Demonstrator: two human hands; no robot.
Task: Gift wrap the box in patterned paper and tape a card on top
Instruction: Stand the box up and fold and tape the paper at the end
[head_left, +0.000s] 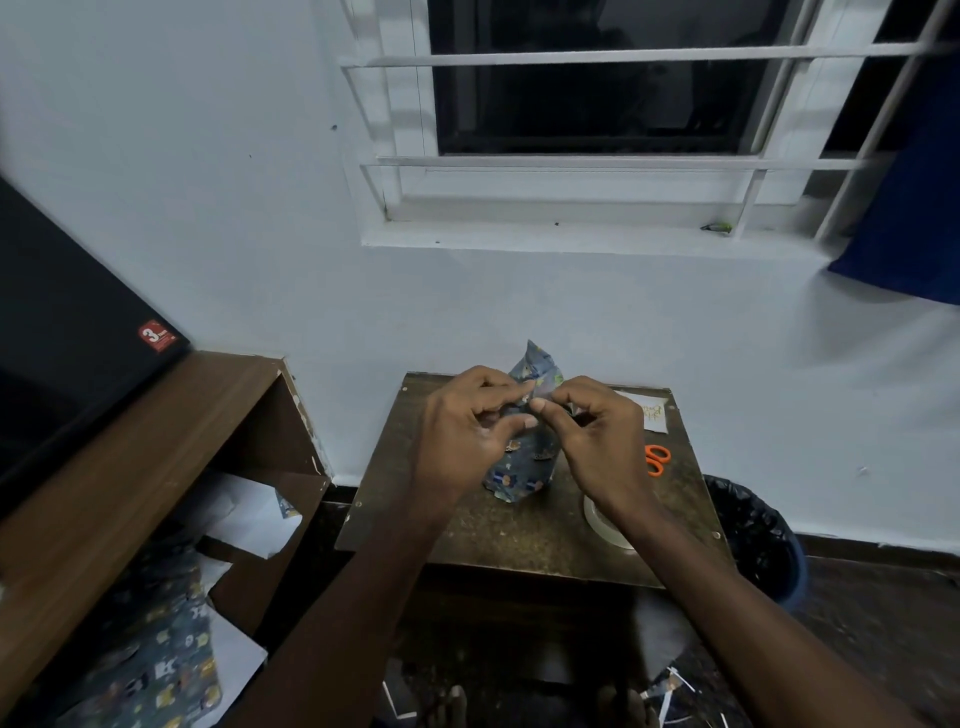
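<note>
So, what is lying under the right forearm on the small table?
A roll of clear tape lies flat on the table. The right forearm covers its far right part, so the roll's whole ring cannot be seen.

Patterned paper (524, 457) round the box looks glossy and creased. The counter (483, 530) is dull, mottled brown wood. Scissors (657, 460) at its right edge have smooth orange plastic handles.

Box (522, 467) wrapped in blue patterned paper, standing on end at surface centre, top flap peaked toward 12 o'clock, white card (649, 410) lying flat at 2 o'clock, tape roll (602, 519) at 5 o'clock
</note>
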